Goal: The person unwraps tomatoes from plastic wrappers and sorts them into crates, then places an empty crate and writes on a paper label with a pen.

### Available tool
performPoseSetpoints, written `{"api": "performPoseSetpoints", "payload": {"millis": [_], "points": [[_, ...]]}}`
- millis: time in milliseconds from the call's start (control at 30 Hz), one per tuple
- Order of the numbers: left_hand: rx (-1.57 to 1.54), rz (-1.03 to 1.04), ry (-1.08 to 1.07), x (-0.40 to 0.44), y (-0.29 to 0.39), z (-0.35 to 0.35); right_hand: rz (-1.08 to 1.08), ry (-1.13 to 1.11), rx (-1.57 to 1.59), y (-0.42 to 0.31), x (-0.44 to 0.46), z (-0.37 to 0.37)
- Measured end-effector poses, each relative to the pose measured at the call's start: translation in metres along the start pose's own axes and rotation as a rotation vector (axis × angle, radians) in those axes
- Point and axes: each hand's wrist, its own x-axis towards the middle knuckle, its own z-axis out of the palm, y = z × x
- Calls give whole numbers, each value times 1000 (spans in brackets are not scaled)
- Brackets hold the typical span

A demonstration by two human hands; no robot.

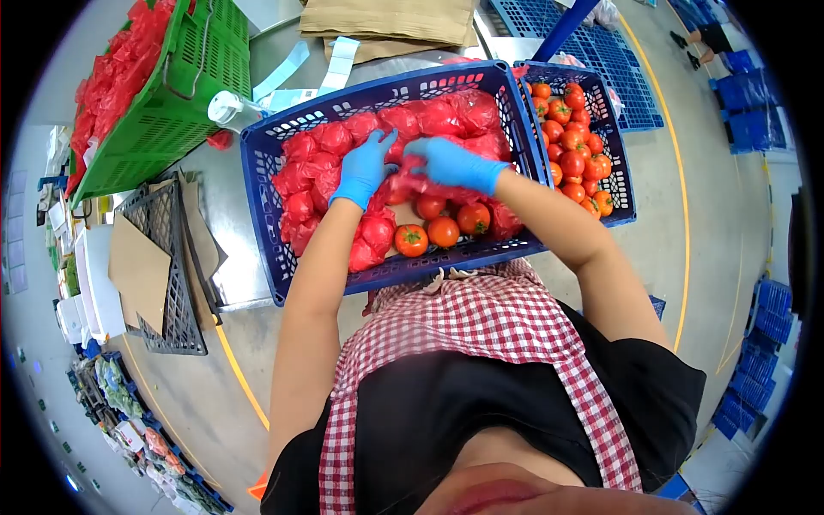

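Note:
A blue crate (403,273) in front of me holds tomatoes wrapped in red plastic (335,137) along its left and far parts. Several bare tomatoes (443,232) lie near its front edge, beside brown board. My left hand (365,167), in a blue glove, rests over the wrapped tomatoes with its fingers spread. To its right my right hand (451,165), also gloved in blue, has its fingers bent around red plastic film (403,182) above the bare tomatoes. The gap between the two hands is small.
A second blue crate (620,184) of bare tomatoes adjoins on the right. At the left stands a tilted green crate (193,103) with red plastic bags. Brown paper sheets (390,19), a clear bottle (233,110) and labels (339,64) lie beyond. A black crate (167,257) leans at the lower left.

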Motion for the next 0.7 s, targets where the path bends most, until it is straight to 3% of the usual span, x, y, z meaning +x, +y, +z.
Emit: {"api": "performPoseSetpoints", "payload": {"millis": [33, 133, 167, 200, 233, 300, 333, 367, 400, 433, 467, 533, 567, 633, 700], "points": [[-15, 27, 29, -2, -1, -1, 117, -9, 213, -1, -2, -17], [-130, -79, 31, -4, 15, -8, 148, 316, 450, 4, 3, -66], [-89, 24, 61, -4, 9, 5, 188, 379, 601, 11, 10, -82], [-47, 127, 90, -1, -1, 29, 209, 593, 447, 46, 27, -77], [-4, 229, 119, 0, -7, 44, 265, 645, 14, -4, 16, -88], [-231, 77, 276, -3, -1, 47, 395, 370, -325, -5, 23, -75], [-369, -25, 344, -5, 2, 42, 324, 380, -603, 25, 27, -47], [-507, -128, 412, -6, 4, 38, 315, 276, -602, 30, 26, -34], [-648, -254, 522, -3, -5, 32, 255, 315, -645, 36, 23, -21], [-1128, -361, 537, -1, -20, 23, 194, 354, -687, 43, 22, -12], [-1345, -267, 560, -2, -30, 3, 159, 346, -718, 44, 24, -11], [-1168, -194, 531, -13, -54, -37, 86, 333, -780, 47, 33, -14], [-799, -212, 545, -25, -51, -62, 35, 340, -764, 53, 38, -13], [-547, -297, 340, -49, -48, -88, -65, 354, -731, 67, 47, -6], [-100, -152, 94, -74, -33, -93, 107, 409, -500, 63, 45, -11]]}}
